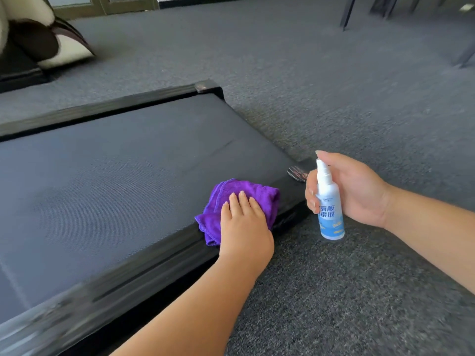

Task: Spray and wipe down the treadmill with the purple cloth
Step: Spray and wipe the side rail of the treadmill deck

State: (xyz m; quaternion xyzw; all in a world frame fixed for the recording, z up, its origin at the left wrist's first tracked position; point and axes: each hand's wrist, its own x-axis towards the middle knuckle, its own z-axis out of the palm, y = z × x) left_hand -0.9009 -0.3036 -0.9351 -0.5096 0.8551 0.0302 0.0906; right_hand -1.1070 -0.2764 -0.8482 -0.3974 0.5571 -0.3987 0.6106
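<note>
A flat black treadmill (115, 176) lies on the carpet, its grey belt filling the left of the view. The crumpled purple cloth (246, 194) sits on the belt at the near side rail. My left hand (244, 227) presses flat on the cloth with straight fingers. To the right, above the carpet just off the treadmill's corner, my right hand (352, 191) grips a small white spray bottle (330, 206) with a blue label, held upright, the index finger over the nozzle top.
Grey carpet (334, 98) surrounds the treadmill. A brown and cream cushion (48, 42) lies at the far left. Dark chair or table legs (348, 14) stand at the far right. The near treadmill rail (128, 283) runs diagonally toward the lower left.
</note>
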